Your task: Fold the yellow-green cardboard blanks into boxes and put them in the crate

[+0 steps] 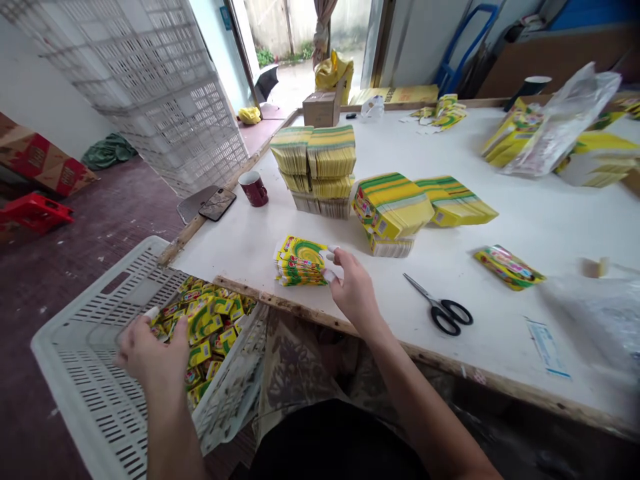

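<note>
1. Just inside the near edge of the table lies a pile of yellow cartons.
2. Thumb and fingers of the right hand, slightly parted, meet the pile's right end; whether they grip it cannot be told.
3. The left hand, spread and seemingly empty, hangs over the crate of small boxes.

The single camera sits on the head of the person. It faces forward and down, from close above the near edge of the tabletop, and it sees past the far-left corner to a doorway.
</note>
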The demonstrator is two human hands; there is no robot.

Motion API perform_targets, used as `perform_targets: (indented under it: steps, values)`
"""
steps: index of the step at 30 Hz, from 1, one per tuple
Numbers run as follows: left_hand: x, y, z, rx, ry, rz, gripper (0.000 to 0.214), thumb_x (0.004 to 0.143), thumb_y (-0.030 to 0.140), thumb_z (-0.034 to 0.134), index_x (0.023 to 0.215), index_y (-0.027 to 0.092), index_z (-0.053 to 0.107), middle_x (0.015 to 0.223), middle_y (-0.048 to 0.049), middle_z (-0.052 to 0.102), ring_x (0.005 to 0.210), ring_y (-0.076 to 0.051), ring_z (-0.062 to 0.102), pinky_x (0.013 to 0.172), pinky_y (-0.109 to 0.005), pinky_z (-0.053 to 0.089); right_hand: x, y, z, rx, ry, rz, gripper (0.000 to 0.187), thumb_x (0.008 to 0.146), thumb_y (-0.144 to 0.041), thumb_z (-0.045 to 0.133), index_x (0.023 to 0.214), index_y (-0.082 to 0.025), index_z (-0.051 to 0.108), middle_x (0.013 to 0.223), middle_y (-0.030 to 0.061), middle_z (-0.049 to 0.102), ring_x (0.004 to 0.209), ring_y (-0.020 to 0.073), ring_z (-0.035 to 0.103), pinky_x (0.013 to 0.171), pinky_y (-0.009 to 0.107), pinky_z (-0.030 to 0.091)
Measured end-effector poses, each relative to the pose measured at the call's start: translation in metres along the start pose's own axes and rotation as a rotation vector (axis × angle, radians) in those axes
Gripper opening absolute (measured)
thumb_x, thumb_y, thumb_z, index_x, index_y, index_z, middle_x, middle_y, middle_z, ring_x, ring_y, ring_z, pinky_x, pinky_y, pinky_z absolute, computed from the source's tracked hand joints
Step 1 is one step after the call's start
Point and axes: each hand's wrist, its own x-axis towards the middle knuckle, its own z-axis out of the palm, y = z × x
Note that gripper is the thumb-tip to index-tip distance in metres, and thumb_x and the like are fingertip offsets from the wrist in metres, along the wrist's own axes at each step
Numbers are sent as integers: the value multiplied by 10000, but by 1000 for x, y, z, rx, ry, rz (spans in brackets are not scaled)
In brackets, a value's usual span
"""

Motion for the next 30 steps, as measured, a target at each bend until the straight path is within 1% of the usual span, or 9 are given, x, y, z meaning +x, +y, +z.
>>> perform_targets:
  steps: [3, 7, 12, 16, 19, 21, 24, 27, 30]
  values:
    - [3, -13, -2, 213, 74, 43, 596, 689, 496, 664, 1125, 108, 546, 1279, -241, 498, 1276, -441, 384, 1057, -613, 260, 16, 1, 12, -163, -80, 20, 417, 789, -27, 501, 1195, -118, 525, 1066, 180, 639, 1006, 313, 571, 885, 464, 450]
    - [-16, -5, 15, 57, -160, 148, 516, 703, 502, 626, 1066, 139, 582, 1077, -148, 614, 1094, -348, 539, 993, -524, 382, 20, 1, 24, -150, -98, 22, 443, 747, 24, 470, 1163, -112, 539, 1051, 194, 619, 977, 319, 566, 862, 471, 437]
    - [-38, 18, 29, -287, -345, -13, 520, 685, 495, 682, 1088, 181, 584, 1148, -108, 595, 1067, -284, 557, 949, -450, 442, 15, 4, 22, -46, -70, 19, 519, 731, -33, 520, 1226, -145, 415, 993, 119, 601, 891, 252, 583, 777, 388, 483]
    - [-54, 41, 35, -741, -504, -117, 533, 691, 465, 729, 1123, 198, 569, 1233, -108, 586, 1188, -250, 520, 942, -356, 464, 4, -7, 14, 415, -83, 43, 550, 722, -107, 576, 1214, -194, 346, 862, 11, 547, 718, 157, 575, 638, 280, 500]
    - [-68, 61, 40, -1018, -573, -99, 695, 642, 574, 737, 1195, 198, 548, 1271, -141, 574, 1194, -272, 527, 922, -360, 484, -12, -25, 9, 757, -180, 66, 535, 709, -149, 624, 1178, -219, 379, 870, -2, 527, 724, 135, 560, 621, 253, 489]
    - [-79, 76, 42, -1191, -571, -90, 817, 578, 678, 718, 1225, 212, 541, 1288, -142, 565, 1191, -300, 531, 913, -377, 496, -27, -38, 9, 832, -286, 52, 529, 712, -138, 624, 1185, -233, 405, 874, -9, 535, 722, 124, 551, 637, 248, 483]
    - [-94, 94, 41, -1355, -522, -170, 793, 641, 777, 569, 1217, 233, 560, 1260, -119, 591, 1174, -313, 543, 923, -405, 492, -52, -55, 19, 931, -450, 65, 541, 715, -99, 607, 1205, -238, 424, 876, -18, 552, 699, 109, 546, 646, 242, 476]
    - [-101, 103, 36, -1402, -411, -254, 701, 726, 765, 469, 1117, 201, 613, 1019, -105, 668, 1017, -292, 611, 837, -387, 515, -73, -64, 33, 1055, -488, 140, 533, 696, -79, 626, 1170, -233, 438, 852, -26, 547, 683, 103, 536, 622, 229, 452]
    - [-100, 103, 33, -1484, -338, -347, 549, 760, 688, 508, 969, 196, 633, 781, -38, 621, 755, -199, 607, 720, -325, 513, -85, -68, 42, 1123, -508, 196, 474, 698, -99, 645, 1117, -228, 465, 823, -32, 542, 693, 109, 528, 630, 232, 431]
